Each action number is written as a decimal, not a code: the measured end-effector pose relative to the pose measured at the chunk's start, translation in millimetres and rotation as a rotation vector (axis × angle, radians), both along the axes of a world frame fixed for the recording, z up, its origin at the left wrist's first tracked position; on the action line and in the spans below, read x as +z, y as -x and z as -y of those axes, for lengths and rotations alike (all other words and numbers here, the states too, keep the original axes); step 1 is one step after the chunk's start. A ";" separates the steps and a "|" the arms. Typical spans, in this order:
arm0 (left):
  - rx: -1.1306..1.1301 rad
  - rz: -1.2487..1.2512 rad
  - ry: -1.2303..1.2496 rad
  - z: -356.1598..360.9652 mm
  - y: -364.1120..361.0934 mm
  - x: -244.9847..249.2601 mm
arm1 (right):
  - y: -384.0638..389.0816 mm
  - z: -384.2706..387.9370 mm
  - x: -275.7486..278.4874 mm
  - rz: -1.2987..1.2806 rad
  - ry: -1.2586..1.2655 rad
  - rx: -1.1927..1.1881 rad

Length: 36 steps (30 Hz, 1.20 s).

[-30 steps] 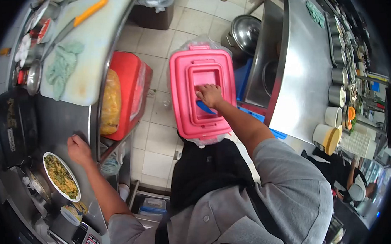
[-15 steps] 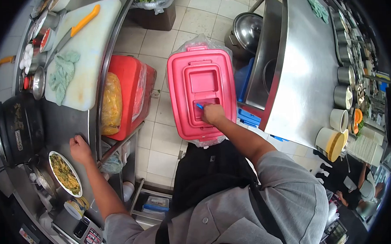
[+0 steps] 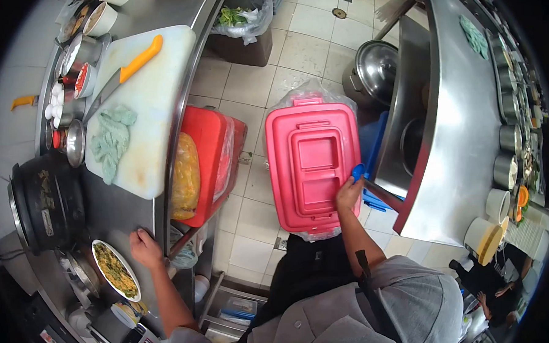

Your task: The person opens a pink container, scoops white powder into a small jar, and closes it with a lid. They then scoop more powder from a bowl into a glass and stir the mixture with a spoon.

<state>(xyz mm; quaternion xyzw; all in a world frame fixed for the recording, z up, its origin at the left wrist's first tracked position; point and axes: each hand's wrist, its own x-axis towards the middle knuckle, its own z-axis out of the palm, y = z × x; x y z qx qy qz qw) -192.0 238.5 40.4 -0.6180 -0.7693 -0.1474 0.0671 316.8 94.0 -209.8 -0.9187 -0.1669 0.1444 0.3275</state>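
On the tiled kitchen floor [image 3: 249, 87] stands a pink bin [image 3: 311, 164], lid shut, with the right hand [image 3: 348, 194] at its right edge clamped on a blue utensil [image 3: 358, 171], while the left hand [image 3: 144, 247], well apart, lies flat and empty on the steel surface [image 3: 114, 209] near a plate of food [image 3: 115, 270].

My view was bright, lit evenly from overhead. Glare washed the steel desk [image 3: 463, 132] at my right and the pot lid [image 3: 377, 63]. The pink lid [image 3: 314, 163] showed clean colour, shadows soft. The fisheye bent every edge; black corners ringed the frame, and the rim was smeared.
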 end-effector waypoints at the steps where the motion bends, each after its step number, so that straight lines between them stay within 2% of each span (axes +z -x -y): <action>1: -0.004 -0.004 -0.002 -1.9 0.5 -0.7 | 1.0 -6.4 0.6 -0.004 -0.002 -0.004; 8: 0.000 0.078 -0.027 -0.4 0.8 -1.8 | 1.5 -18.0 5.7 0.082 0.104 -0.003; 13: -0.001 -0.003 0.007 0.1 -0.7 -1.1 | 0.9 -36.0 12.3 0.083 0.176 0.034; 16: 0.041 0.002 -0.004 -0.2 -3.0 -3.0 | -6.9 -75.8 25.1 0.009 0.249 0.037; 21: 0.045 -0.004 0.013 0.9 -0.7 -4.1 | -15.2 -132.0 16.6 0.079 0.145 0.082; 24: 0.038 0.003 0.021 -0.3 -2.6 -5.6 | -21.2 -174.1 12.5 0.136 0.159 0.206; 26: 0.022 0.012 0.039 0.9 2.5 -5.3 | -21.4 -204.8 1.1 0.263 0.225 0.310; 29: 0.028 -0.012 0.056 -1.3 7.4 -9.6 | -24.6 -259.5 14.1 0.134 0.173 0.372; 31: 0.014 0.003 0.047 1.8 5.9 -7.3 | -22.2 -290.6 2.6 0.297 0.061 0.460; 32: 0.022 0.092 0.033 0.5 1.6 -5.6 | -20.8 -305.8 4.3 0.292 0.056 0.469; 36: 0.012 0.040 0.021 0.1 -1.0 -5.0 | -20.3 -377.2 18.9 0.214 0.041 0.638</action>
